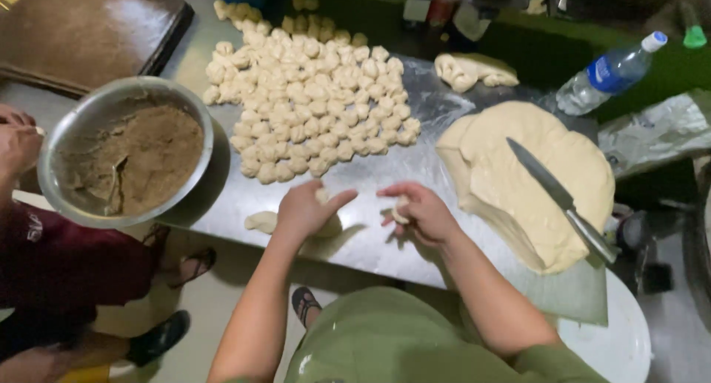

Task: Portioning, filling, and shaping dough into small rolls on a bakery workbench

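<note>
Dim, soft light is cast from above; weak glare is seen on the metal table (415, 168), slight blur throughout, corners darkened

Bare arms on this one, uncovered from the wrist right up past the elbow; no sleeve showing along either forearm; the left hand (305, 209) is bare, no glove, no ring or band that I can make out; same for the right hand (421, 211), no glove, wrist free of any watch or bracelet; down below, an olive-green garment (385, 338), plain cloth, no print or pattern visible, stretched smooth across the lap with a soft fold near the middle; and under its edge a foot in a dark sandal (304, 301), open-toed, straps crossing over the top; fingernails too small to tell anything about from here.
</note>
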